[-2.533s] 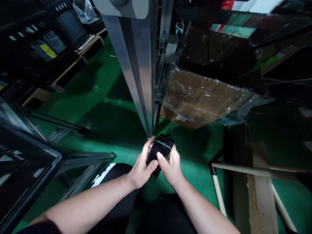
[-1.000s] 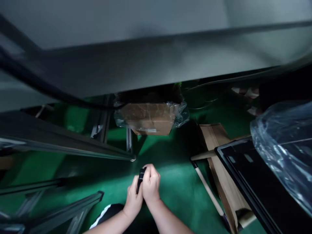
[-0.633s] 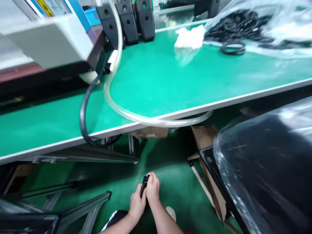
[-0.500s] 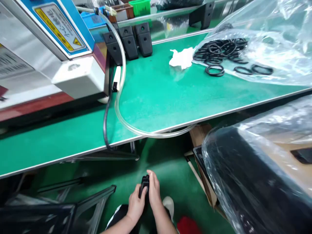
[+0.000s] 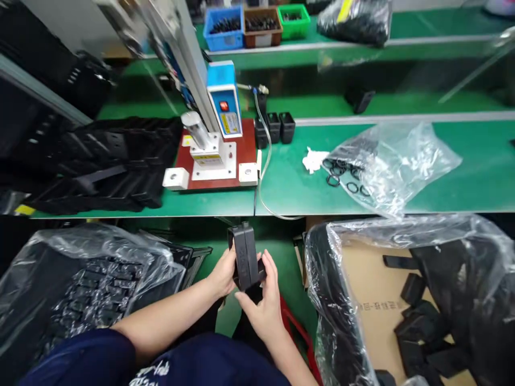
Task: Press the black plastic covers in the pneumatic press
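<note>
A black box-like plastic housing (image 5: 246, 257) is held up in front of my body, just below the bench edge. My left hand (image 5: 223, 272) is wrapped around its left side, with some fingers hidden behind it. On the lower right, my right hand (image 5: 265, 300) grips the same housing between the thumb underneath and the raised fingers. Raised marks show on the housing's near face, too blurred to read. Beyond my hands, the press fixture (image 5: 214, 155) stands on its red base on the green bench (image 5: 298, 182).
Black O-rings (image 5: 333, 180) spill from a clear bag (image 5: 410, 161) beside crumpled white paper (image 5: 314, 160). Black parts (image 5: 108, 166) are piled at left. Plastic-lined boxes flank me, left (image 5: 100, 241) and right (image 5: 362, 284). A clear hose (image 5: 263, 185) hangs over the bench edge. Small-parts bins (image 5: 263, 38) line the back.
The view has pulled back and straightened, bringing both lined boxes into sight. My hands appear higher and nearer, and more of the black housing shows between them.
</note>
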Available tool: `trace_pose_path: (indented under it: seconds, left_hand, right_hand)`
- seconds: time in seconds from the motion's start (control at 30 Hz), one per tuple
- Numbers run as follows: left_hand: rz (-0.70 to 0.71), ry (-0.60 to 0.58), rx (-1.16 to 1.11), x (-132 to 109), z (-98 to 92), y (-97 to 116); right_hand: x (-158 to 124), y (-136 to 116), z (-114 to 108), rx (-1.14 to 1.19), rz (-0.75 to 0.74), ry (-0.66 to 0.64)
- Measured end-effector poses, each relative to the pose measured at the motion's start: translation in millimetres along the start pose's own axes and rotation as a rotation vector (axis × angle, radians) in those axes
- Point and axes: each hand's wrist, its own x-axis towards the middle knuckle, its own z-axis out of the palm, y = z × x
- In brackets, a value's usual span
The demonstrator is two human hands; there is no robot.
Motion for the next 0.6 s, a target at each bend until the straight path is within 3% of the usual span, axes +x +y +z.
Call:
trace_pose_path:
  seconds: [0.1,0.2,0.3,0.5,0.6]
  left_hand:
    - [0.125,-0.113,-0.035,-33.4,21.3,34.9]
    - [0.260,-0.108,-0.039,-61.7,34.0,60.5]
    - [0.303,-0.101,-0.103,-87.3,37.8,79.1]
    - [0.411,-0.073,-0.134,-121.5,29.8,108.3]
    - [0.345,-0.014,-0.175,-125.3,27.5,125.5]
  right_hand:
    - [16.7,-44.3,-2.4,0.031,-0.070,0.000]
    - [31.7,-82.1,-9.8,-0.008,-0.174,-0.006]
    - [42.1,-112.2,-14.7,-0.078,-0.250,-0.019]
    - [56.1,-145.7,-7.1,-0.155,-0.441,-0.088]
    - [63.4,-153.5,-0.6,-0.061,-0.402,-0.130]
